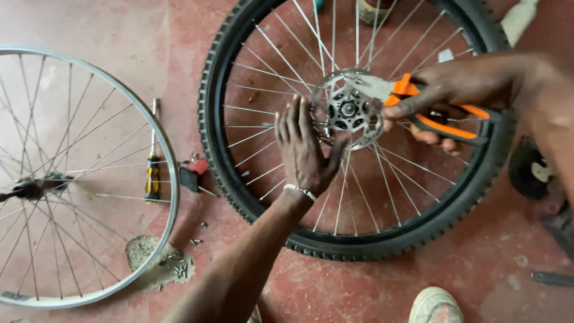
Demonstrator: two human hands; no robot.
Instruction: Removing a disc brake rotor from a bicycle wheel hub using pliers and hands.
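We work over a tyred wheel lying flat on the red floor. Our left hand lies open, fingers spread, flat on the spokes just left of the hub, thumb reaching under the disc; it grips nothing, and we judge it is pressing there to keep the wheel from turning. Our right hand is closed around the orange handles of pliers, coming in from the right. The pliers' grey nose reaches the top edge of the disc, beside the ring of bolts; whether the jaws bite a bolt or only rest on the metal we cannot tell. The hands sit close, either side of the hub, one bracing and one working, which fits a job that needs counter-force. Well left of the left hand lies a bare rim with its own spokes and axle. Between that rim and the tyre, near the left forearm, lie a yellow-and-black screwdriver and a small red-and-black tool. Below them, loose screws lie on a patch of broken floor, kept within reach. A shoe shows below the right hand.
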